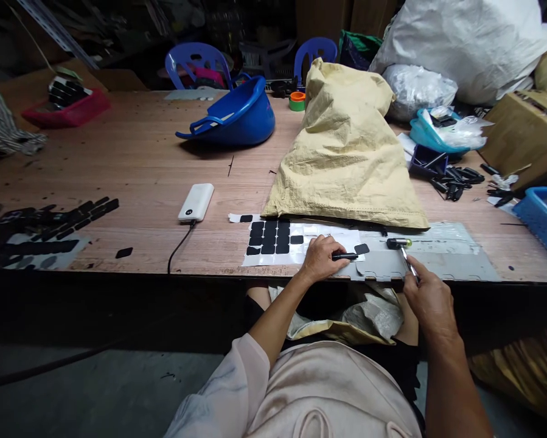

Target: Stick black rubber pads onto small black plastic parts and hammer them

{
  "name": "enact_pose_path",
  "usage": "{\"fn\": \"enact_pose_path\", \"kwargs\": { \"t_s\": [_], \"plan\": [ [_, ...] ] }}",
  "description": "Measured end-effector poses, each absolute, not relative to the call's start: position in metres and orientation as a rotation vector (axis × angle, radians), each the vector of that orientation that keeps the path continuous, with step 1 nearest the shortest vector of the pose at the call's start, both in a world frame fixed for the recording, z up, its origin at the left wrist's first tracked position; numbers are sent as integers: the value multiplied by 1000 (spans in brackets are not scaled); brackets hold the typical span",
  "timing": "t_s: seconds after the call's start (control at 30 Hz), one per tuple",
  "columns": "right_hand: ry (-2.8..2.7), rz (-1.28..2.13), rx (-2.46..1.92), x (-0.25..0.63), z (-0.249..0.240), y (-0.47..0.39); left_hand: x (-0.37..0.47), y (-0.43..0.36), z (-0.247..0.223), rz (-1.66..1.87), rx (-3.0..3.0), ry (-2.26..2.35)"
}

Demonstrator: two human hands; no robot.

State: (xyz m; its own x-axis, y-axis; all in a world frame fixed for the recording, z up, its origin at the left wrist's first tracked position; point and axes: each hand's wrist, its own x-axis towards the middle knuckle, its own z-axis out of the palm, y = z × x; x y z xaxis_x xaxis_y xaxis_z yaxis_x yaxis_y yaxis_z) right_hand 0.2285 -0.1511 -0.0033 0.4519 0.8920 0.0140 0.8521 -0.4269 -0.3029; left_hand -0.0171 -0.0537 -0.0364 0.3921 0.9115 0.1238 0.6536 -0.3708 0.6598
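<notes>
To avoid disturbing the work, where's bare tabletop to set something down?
Mostly bare: between the pink basket and blue basin, and between the white power bank and yellow bag. Crowded: right end, loose black pieces near the teal basket; front, where the white sheet, left hand and hammer are.

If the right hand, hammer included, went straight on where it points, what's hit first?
Probably the near edge of the yellow sack, just beyond the hammer in the right hand; a small black piece by that edge lies close to the line. Depth is hard to judge.
</notes>
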Motion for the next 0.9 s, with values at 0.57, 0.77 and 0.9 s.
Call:
{"fn": "enact_pose_path", "kwargs": {
  "t_s": [0.57, 0.77, 0.9],
  "plan": [
    [-1505, 337, -2569, 224, -7, -156, -47, -116, -43, 548, 2457, 890],
    [-1492, 375, -2601, 224, -10, -155, -39, -116, -43, 659, 2426, 985],
    [-1472, 424, -2621, 224, -10, -155, -22, -82, -34, 767, 2257, 1316]
  ]
}}
